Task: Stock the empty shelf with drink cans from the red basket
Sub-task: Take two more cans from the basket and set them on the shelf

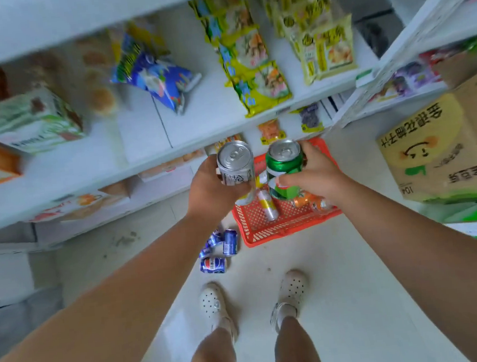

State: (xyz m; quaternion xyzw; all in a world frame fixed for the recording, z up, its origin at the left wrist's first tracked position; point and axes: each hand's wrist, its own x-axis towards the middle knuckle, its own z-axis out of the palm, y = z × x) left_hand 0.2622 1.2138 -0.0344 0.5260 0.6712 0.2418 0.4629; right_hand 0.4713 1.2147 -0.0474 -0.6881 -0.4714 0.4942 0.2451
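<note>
My left hand (208,190) grips a silver and white can (235,163), held upright in the air. Beside it, my right hand (316,174) grips a green can (283,168), also upright. Both cans hover above the red basket (267,230), which stands on the floor below the shelves. Several cans lie loose in the basket, among them a slim white and yellow can (267,205) and orange cans (309,200). A white shelf (140,131) with a bare stretch in its middle runs just beyond my hands.
Several blue cans (219,250) lie on the floor left of the basket. Snack bags (250,64) and boxes (31,121) fill parts of the shelves. A cardboard box (442,148) stands at the right. My feet in white shoes (253,300) stand on the pale floor.
</note>
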